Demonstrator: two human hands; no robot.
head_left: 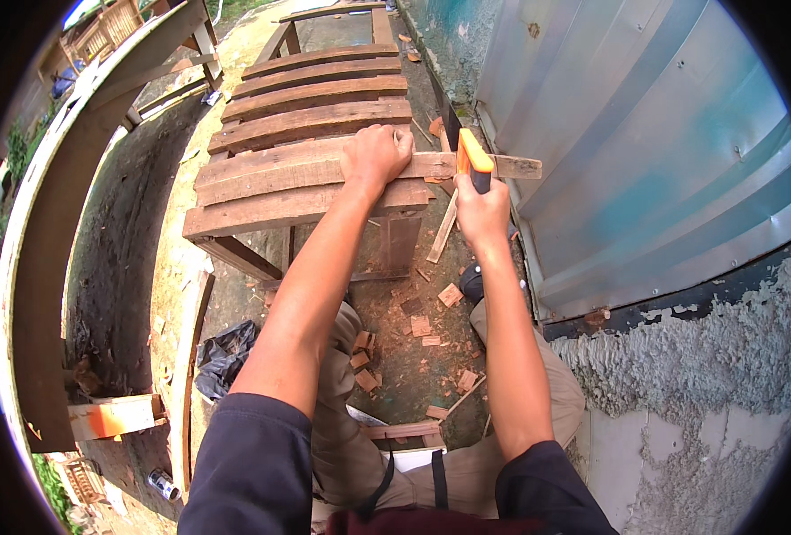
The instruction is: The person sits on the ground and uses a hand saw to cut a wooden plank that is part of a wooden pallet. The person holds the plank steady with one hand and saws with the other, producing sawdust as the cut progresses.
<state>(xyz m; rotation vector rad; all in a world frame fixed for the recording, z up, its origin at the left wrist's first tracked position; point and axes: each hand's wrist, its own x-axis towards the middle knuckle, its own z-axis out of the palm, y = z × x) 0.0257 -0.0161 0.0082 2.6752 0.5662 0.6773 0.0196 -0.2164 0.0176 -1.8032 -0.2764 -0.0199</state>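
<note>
A wooden plank (433, 165) lies across a slatted wooden frame (311, 114), and its right end sticks out past the frame's side. My left hand (377, 159) bears down on the plank with its fingers curled over it. In my right hand (484, 209) is a handsaw (473, 153) with a yellow and black handle. The dark blade points away from me and meets the plank's overhanging part. How deep any cut goes cannot be made out.
Wood offcuts (420, 326) and sawdust litter the floor between my legs. To the right stands a corrugated metal panel (627, 152) above a rough wall (680, 392). At left are a black plastic bag (223, 357), a long board (190, 383) and a can (163, 484).
</note>
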